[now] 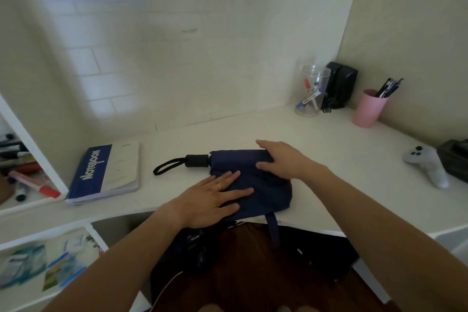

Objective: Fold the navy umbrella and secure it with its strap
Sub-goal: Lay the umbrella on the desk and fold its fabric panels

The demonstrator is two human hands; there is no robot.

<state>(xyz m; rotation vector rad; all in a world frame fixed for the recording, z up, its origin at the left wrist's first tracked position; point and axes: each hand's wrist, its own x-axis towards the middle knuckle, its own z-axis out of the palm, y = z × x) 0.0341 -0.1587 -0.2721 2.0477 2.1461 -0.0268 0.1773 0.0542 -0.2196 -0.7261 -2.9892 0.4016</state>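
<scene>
Here, both hands flat on navy umbrella point(255, 180): left hand point(210, 200), right hand point(281, 159)

**Both hands flat, arms reaching fwd**

L hand point(210, 200): palm down, fingers straight and spread, ring on one finger, forearm angled in from lower left. R hand point(281, 159): palm down further fwd, fingers relaxed, pointing left, forearm from lower right.

I sit at a white, smooth worktop point(316, 139) set into a corner. Ahead of me rises a cream wall of painted brick point(157, 63), with soft light patching its left side; a plain beige wall point(410, 33) closes my right. White open shelves point(30, 210) stand to my left.
</scene>
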